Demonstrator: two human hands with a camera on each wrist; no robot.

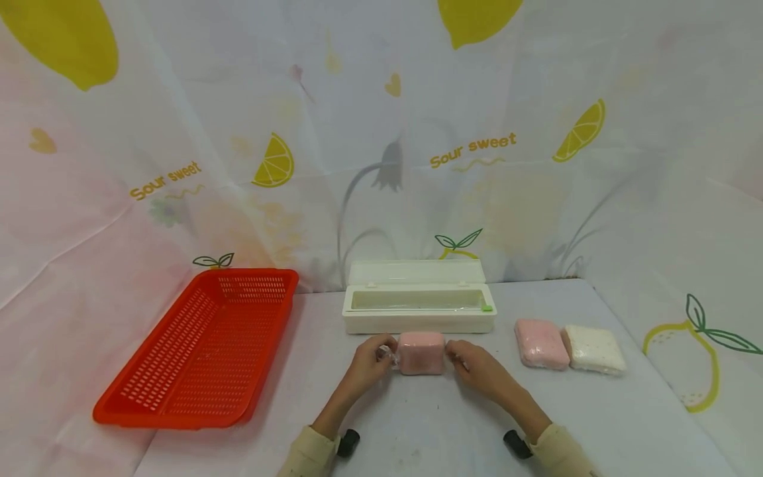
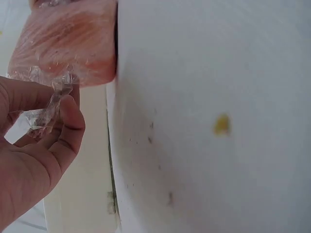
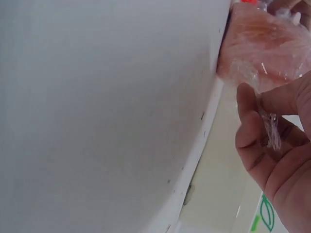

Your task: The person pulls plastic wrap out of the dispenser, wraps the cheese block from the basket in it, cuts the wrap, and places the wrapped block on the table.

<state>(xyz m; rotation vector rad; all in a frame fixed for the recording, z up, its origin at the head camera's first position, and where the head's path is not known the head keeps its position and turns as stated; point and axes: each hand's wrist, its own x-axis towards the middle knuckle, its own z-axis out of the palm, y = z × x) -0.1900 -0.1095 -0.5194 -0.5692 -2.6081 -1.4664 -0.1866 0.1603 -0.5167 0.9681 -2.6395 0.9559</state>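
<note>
A pink rounded block [image 1: 420, 353] in clear plastic film sits between my two hands, in front of the white box. My left hand [image 1: 368, 364] pinches the twisted film end [image 2: 46, 114] on the block's left side, thumb and fingers close against the block. On the other side my right hand [image 1: 479, 371] pinches a second twisted film end [image 3: 272, 128]. Wrinkled film stretches over the pink surface in both wrist views. The block's underside is hidden.
Behind the block stands a long white film dispenser box [image 1: 420, 323], lid raised, with a green slider [image 1: 487, 309]. A red slotted basket [image 1: 250, 391] is at left. At right lie a wrapped pink block [image 1: 542, 343] and a wrapped white block [image 1: 595, 349], side by side.
</note>
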